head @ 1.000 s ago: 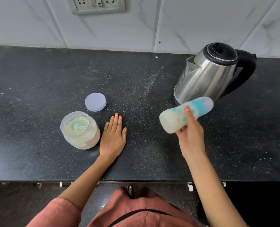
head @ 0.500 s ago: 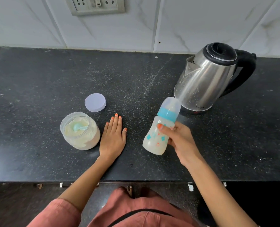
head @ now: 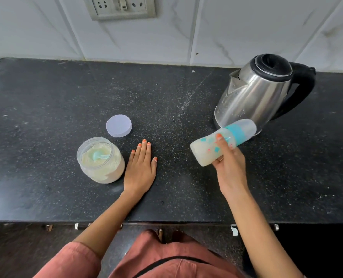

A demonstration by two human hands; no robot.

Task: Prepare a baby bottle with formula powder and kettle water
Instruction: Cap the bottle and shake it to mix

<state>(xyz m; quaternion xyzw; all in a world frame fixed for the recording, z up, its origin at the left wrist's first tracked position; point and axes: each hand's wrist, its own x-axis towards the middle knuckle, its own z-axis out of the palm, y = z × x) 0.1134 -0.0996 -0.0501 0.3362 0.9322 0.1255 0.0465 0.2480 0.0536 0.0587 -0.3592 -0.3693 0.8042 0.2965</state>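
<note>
My right hand grips the baby bottle, which is tipped almost sideways above the counter, its capped teal-ringed top pointing right toward the kettle. The bottle holds a milky white liquid. A steel kettle with a black lid and handle stands at the back right. The open jar of formula powder sits at the left with a teal scoop lying in it. My left hand rests flat on the counter, fingers together, just right of the jar.
The jar's pale round lid lies on the black stone counter behind the jar. A wall socket is set in the white tiles. The counter's front edge runs just below my forearms.
The bottle has swung from nearly upright half a second ago back to tipped sideways and higher, as it was a second ago. My left hand has stayed flat in place.
</note>
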